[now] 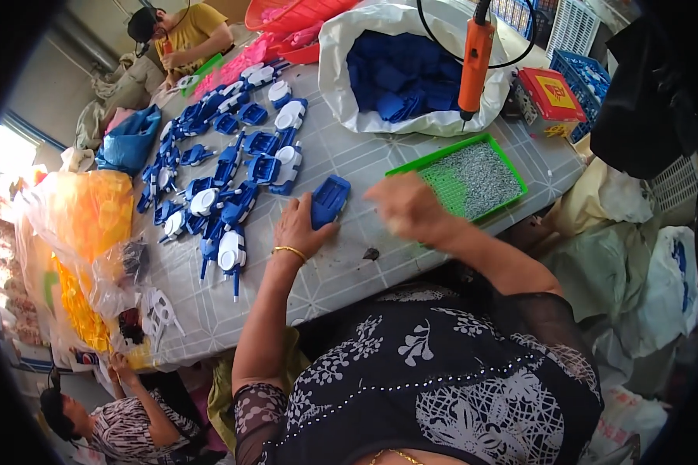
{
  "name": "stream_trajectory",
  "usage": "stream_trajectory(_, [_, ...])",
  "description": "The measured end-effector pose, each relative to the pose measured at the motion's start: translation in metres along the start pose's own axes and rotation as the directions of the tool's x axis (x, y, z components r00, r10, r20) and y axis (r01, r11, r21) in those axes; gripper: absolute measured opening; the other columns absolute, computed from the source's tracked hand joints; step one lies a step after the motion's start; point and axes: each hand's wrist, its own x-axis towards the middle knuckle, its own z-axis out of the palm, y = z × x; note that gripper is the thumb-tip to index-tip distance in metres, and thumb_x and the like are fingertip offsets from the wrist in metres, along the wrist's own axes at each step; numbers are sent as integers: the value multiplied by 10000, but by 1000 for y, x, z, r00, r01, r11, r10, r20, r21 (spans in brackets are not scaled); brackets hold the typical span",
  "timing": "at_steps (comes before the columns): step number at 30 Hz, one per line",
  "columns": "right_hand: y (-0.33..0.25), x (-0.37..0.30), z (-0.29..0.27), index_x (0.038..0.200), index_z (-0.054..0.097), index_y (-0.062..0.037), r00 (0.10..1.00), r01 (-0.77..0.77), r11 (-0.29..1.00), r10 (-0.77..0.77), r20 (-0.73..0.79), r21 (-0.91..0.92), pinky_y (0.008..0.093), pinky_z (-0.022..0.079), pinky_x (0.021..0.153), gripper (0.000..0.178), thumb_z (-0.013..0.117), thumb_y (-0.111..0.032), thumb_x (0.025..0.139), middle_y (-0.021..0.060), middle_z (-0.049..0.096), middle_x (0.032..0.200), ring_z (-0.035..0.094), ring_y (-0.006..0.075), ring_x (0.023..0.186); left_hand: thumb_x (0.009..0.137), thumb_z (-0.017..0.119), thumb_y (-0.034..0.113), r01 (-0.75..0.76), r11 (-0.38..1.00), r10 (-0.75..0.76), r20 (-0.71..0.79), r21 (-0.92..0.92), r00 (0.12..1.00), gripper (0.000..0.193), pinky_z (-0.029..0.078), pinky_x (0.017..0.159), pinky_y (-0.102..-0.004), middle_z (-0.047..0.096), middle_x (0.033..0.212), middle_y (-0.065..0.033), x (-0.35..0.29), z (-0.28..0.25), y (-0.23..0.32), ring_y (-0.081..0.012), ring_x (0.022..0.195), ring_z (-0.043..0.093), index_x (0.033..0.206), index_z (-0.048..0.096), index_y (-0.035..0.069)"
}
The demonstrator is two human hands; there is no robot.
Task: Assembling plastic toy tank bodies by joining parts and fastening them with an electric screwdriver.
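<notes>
On the table in front of me lies a blue rectangular plastic shell (331,201) with a hollow, ribbed inside facing up. My left hand (296,230) grips its lower left edge between thumb and fingers. To the right of the shell, my right hand (405,203) is above the table, blurred, with its fingers curled together. Whatever they may pinch is too small to make out. Just beyond that hand sits a green tray (512,161) with many small silvery screws (482,182) heaped toward its right side. An orange electric screwdriver (475,66) hangs point down above the tray's far edge.
Many blue-and-white plastic assemblies (233,155) crowd the table's left side. A white sack (335,74) of blue parts stands at the back, with a red-and-yellow box (549,97) to its right. Two other people (190,39) work at the far left and near left.
</notes>
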Motion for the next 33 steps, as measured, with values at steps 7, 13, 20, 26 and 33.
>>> stream_trajectory(7, [94,3,-41,1047,685,-25,966,-253,948,236,-106,-195,455,555,793,185,607,0,882,136,685,1000,679,351,913,731,819,479,-115,992,105,-155,-59,982,803,451,988,-469,590,1223,-184,2,20,18,-390,1145,565,1368,583,49])
stream_trajectory(13, [169,80,10,1073,685,-60,916,-340,710,400,-44,-617,517,524,862,241,708,-219,893,153,689,1053,650,365,1062,718,843,433,-223,960,155,-349,-166,924,743,458,979,-456,609,1193,-159,-4,32,6,-370,1125,576,1314,619,48])
stream_trajectory(20, [192,114,21,1188,685,-69,779,-345,632,606,164,-694,539,481,1001,491,788,-385,826,171,660,1262,600,373,1227,707,854,402,-302,923,199,-377,-238,905,712,457,978,-465,603,1194,-160,0,29,-10,-374,1133,567,1277,622,44])
stream_trajectory(26, [204,123,-9,1061,725,-64,737,-469,733,632,239,-492,431,532,939,414,817,-342,768,176,708,1157,673,360,1091,699,852,393,-327,917,229,-369,-230,901,702,466,955,-464,599,1147,-153,2,25,-11,-377,1090,565,1266,626,47])
stream_trajectory(33, [149,112,-5,1061,664,-18,692,-704,603,700,174,376,285,534,714,271,806,-145,867,50,687,918,643,123,807,736,847,384,-332,922,200,-491,-198,848,645,449,939,-470,643,1133,-150,-8,17,-11,-367,1065,588,1241,659,30])
